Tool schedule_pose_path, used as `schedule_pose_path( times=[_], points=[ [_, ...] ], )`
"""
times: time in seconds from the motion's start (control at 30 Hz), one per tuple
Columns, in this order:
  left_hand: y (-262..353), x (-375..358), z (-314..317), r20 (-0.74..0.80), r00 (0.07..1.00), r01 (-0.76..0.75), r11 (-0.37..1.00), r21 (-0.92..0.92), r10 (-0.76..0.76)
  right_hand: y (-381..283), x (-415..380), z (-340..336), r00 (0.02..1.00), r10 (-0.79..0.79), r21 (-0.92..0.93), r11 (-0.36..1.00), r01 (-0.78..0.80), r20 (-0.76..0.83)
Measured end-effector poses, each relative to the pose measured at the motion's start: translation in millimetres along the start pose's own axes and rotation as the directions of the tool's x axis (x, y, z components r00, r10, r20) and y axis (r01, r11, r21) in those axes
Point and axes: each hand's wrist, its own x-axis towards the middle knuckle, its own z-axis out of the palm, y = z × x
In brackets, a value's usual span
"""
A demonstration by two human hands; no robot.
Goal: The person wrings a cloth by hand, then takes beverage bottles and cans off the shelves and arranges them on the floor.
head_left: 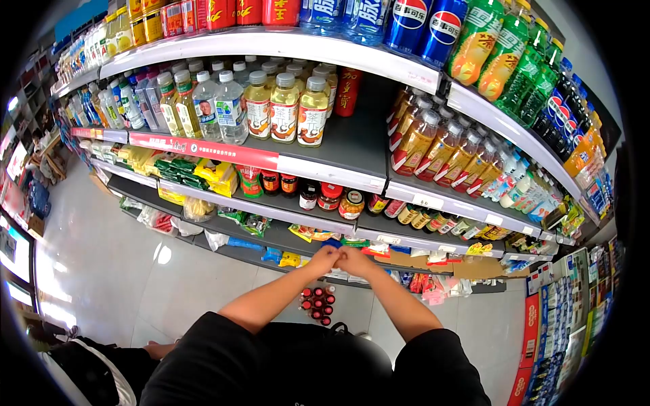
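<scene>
My left hand [325, 260] and my right hand [353, 261] meet in front of the lower shelves, with fingers curled in and touching each other. Anything between the fingers is hidden or too small to make out. On the floor below my wrists stands a cluster of bottles [317, 305] with dark red caps. Behind and above my hands is a row of jars, among them a red-lidded jar [330, 196] and a jar of mixed contents [352, 204]. Yellow and blue packets [290, 259] lie on the bottom shelf, left of my hands.
Tea bottles with white caps [312, 112] stand on the middle shelf, with amber drink bottles [416, 143] to the right. Large Pepsi bottles [443, 28] are on the top shelf. A red-edged display rack [530, 325] is at right. Another person's dark clothing [81, 369] shows at lower left.
</scene>
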Motion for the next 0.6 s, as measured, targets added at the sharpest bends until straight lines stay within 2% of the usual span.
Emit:
schedule_pose_path(
  times=[0.03,0.07,0.1,0.17,0.23,0.27,0.3,0.37,0.43,0.6],
  points=[
    [25.1,-7.2,-2.3,-0.001,1.000,-0.023,1.000,-0.017,0.023,-16.8,-2.2,-11.9,0.999,-0.017,0.045,0.999,0.018,-0.029],
    [37.7,-4.4,-8.7,0.102,0.994,-0.021,0.996,-0.085,0.029,-42.1,-7.3,-26.6,1.000,-0.014,0.095,0.995,0.015,-0.015],
    [56.4,-8.6,-10.0,0.104,0.994,-0.023,0.996,-0.081,0.032,-54.6,-7.5,-37.5,1.000,-0.015,0.097,0.995,0.017,-0.020],
    [98.2,-21.0,-10.3,0.025,0.995,-0.095,0.989,-0.112,0.098,-73.2,-6.3,-58.7,0.991,-0.101,0.188,0.975,0.116,-0.087],
    [118.7,-8.8,-15.2,0.087,0.973,-0.197,0.965,-0.175,0.215,-101.6,-10.3,-79.0,0.972,-0.151,0.155,0.971,0.179,-0.179],
    [129.7,-6.8,-15.5,0.076,0.949,-0.292,0.945,-0.151,0.305,-96.6,-1.6,-86.7,0.953,-0.213,0.177,0.951,0.252,-0.214],
    [148.6,-13.4,-15.5,0.078,0.949,-0.292,0.945,-0.148,0.305,-101.2,1.1,-95.9,0.940,-0.243,0.208,0.933,0.294,-0.238],
    [182.9,-23.2,-16.0,0.155,0.933,-0.289,0.934,-0.211,0.324,-119.0,2.7,-113.2,0.938,-0.185,0.243,0.935,0.260,-0.292],
    [201.8,-16.6,-17.4,0.111,0.936,-0.311,0.934,-0.178,0.333,-142.8,-0.6,-128.6,0.933,-0.160,0.377,0.882,0.282,-0.324],
    [258.6,6.1,-25.0,0.077,0.859,-0.496,0.861,-0.115,0.505,-176.0,29.2,-168.8,0.875,-0.236,0.365,0.839,0.403,-0.423]
  ],
)
